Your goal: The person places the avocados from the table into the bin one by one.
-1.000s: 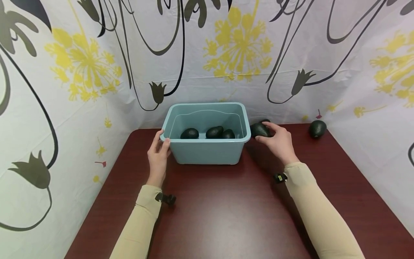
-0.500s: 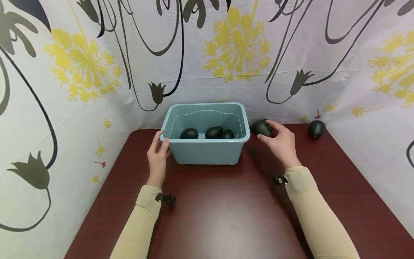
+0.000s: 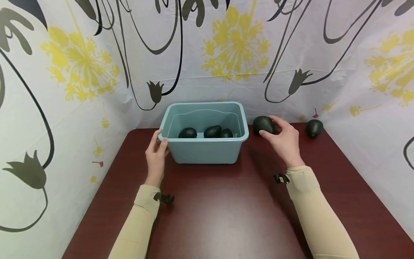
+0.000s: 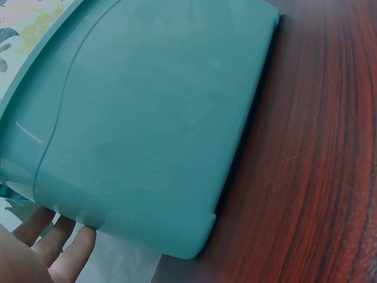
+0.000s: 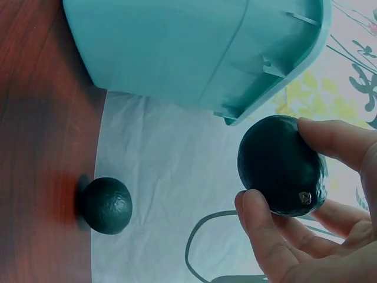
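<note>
Held avocado [image 3: 263, 124], one, dark green: off the desk [image 3: 210, 201], outside the blue-green bin [image 3: 207, 153] and to its right. Over the last second it has risen slightly and drawn clear of the bin's side, so a gap now shows between them. Right hand [image 3: 286, 142], its bearer: grip closed to the fruit's width, thumb and fingers on opposite sides. Bearing on the work: the fruit seems secured, yet is not among the bin's contents. Bin, one: upright, unmoved, its near left corner held by the left hand [image 3: 156, 156], thumb at the front, fingers round the side. Contents in sight: left avocado [image 3: 187, 133], apart; middle avocado [image 3: 212, 131] and right avocado [image 3: 226, 133], close together. Loose avocado [image 3: 314, 128], one: desk's far right, unmoved. Whether the fruit standing on the desk in the right wrist view is this same one, cannot tell.
</note>
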`<action>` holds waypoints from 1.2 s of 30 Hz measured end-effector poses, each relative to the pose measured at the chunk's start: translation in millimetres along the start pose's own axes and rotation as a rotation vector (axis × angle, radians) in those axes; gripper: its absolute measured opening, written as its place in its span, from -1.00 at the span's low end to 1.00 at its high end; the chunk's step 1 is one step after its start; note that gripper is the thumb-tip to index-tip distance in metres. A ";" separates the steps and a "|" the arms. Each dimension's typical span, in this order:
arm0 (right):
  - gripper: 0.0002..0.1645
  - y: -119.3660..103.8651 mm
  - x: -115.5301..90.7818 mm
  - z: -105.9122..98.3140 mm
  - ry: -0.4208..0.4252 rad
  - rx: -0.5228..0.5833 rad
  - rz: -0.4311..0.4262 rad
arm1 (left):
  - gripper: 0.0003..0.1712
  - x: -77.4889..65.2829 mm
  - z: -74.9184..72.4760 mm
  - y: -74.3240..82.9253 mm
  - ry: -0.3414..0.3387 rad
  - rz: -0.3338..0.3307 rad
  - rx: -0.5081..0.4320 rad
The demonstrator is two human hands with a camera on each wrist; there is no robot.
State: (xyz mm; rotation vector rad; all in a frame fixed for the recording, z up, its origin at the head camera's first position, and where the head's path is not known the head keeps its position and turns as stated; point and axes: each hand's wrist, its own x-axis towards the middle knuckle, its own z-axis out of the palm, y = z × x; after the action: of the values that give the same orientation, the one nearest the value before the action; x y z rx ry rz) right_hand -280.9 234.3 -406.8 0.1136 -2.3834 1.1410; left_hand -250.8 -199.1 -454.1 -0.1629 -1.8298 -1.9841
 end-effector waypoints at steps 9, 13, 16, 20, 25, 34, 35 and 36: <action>-0.24 -12.9 -3.1 -7.5 0.030 0.019 -0.014 | -0.37 -0.5 0.0 3.3 -0.012 -0.004 -0.010; -0.24 -18.6 -4.0 -11.0 0.049 0.012 -0.033 | -0.36 0.6 0.8 4.6 -0.018 -0.009 -0.008; -0.25 -22.5 -5.2 -12.0 0.056 0.012 -0.050 | -0.36 0.3 0.5 4.7 -0.012 -0.013 -0.007; -0.27 -28.0 -8.0 -12.1 0.066 0.014 -0.074 | -0.35 -0.3 -0.3 4.8 -0.007 -0.017 -0.003; -0.25 -34.4 -10.6 -12.7 0.067 0.019 -0.098 | -0.35 -1.8 1.1 5.1 -0.005 -0.026 0.000; -0.24 -48.9 -15.6 -11.6 0.047 0.088 -0.136 | -0.37 -2.2 0.5 5.0 0.003 -0.017 0.010; -0.23 -50.8 -16.4 -10.9 0.047 0.098 -0.146 | -0.37 -1.9 0.5 5.3 0.002 -0.012 0.010; -0.23 -52.8 -17.1 -10.2 0.048 0.108 -0.156 | -0.37 -1.6 0.5 5.6 0.000 -0.008 0.010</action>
State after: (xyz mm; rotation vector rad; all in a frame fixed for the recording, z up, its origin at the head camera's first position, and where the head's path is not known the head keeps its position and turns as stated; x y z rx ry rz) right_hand -247.2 205.6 -371.9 0.3003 -2.2282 1.1835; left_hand -247.3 -198.5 -449.5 -0.1528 -1.8428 -1.9807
